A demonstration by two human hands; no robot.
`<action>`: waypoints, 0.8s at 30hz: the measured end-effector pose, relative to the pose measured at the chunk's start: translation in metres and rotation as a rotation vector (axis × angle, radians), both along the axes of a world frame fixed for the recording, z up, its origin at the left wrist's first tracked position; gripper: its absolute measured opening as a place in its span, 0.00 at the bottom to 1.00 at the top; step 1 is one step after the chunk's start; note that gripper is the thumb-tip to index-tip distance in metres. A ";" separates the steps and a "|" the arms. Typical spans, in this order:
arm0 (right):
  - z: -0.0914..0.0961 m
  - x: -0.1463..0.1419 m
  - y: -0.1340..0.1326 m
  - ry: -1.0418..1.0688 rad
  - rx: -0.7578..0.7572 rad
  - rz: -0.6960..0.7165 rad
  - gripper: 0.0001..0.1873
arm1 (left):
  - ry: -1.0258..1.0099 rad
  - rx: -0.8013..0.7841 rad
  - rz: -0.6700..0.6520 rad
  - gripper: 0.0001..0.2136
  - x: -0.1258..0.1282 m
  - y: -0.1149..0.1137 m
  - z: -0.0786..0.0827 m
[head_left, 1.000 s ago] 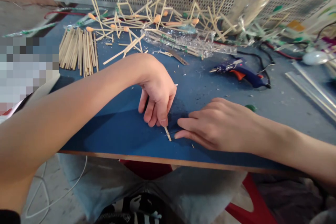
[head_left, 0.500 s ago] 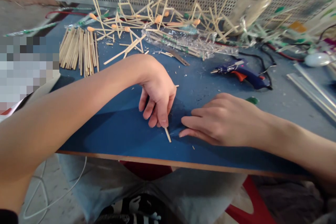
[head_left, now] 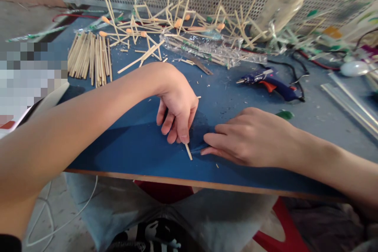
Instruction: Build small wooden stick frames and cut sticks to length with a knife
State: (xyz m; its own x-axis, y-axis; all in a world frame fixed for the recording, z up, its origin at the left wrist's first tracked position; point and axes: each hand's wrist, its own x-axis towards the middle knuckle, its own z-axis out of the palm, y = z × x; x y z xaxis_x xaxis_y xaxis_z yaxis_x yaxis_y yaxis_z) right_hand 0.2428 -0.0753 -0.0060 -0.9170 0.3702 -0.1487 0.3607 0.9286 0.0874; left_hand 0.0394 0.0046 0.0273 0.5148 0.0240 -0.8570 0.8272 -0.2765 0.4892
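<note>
My left hand [head_left: 178, 114] is bent down over the table and closed on a thin wooden stick [head_left: 188, 152]. The stick's near end sticks out below my thumb, and its far tip shows past the knuckles. To its right, my right hand [head_left: 245, 138] rests low on the tabletop with fingers pinched together. A thin dark sliver runs from its fingertips toward the stick's near end. What that sliver is I cannot make out, as the fingers cover most of it.
Behind lie a bundle of sticks [head_left: 90, 57], a stick framework [head_left: 177, 19] with orange tips, clear plastic wrapping [head_left: 203, 47] and a loose metal blade [head_left: 202, 65]. A blue glue gun [head_left: 270, 80] lies right, near clear glue sticks [head_left: 351, 106]. The wooden table edge [head_left: 177, 181] is close.
My right hand has shifted very slightly downward, and the thin sliver at its fingertips shows more plainly. My left hand keeps its hold on the stick in the same place.
</note>
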 end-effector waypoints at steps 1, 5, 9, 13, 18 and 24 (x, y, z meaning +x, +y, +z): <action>-0.001 0.001 -0.001 0.035 0.034 0.020 0.31 | 0.004 -0.005 -0.013 0.15 0.000 0.001 -0.001; -0.005 0.004 -0.005 0.126 0.119 0.064 0.28 | 0.004 0.004 -0.024 0.13 0.002 0.001 -0.002; -0.005 0.001 -0.011 0.142 0.127 0.056 0.27 | 0.027 0.042 -0.004 0.11 0.003 -0.003 0.000; -0.003 -0.004 -0.018 0.120 0.125 0.032 0.26 | 0.018 0.043 -0.021 0.15 0.003 -0.002 0.000; -0.003 -0.010 -0.021 0.080 0.136 0.019 0.26 | 0.008 0.046 -0.070 0.17 0.003 0.001 -0.001; -0.001 -0.007 -0.009 0.067 0.129 0.079 0.27 | -0.015 0.064 -0.085 0.15 0.001 0.000 0.000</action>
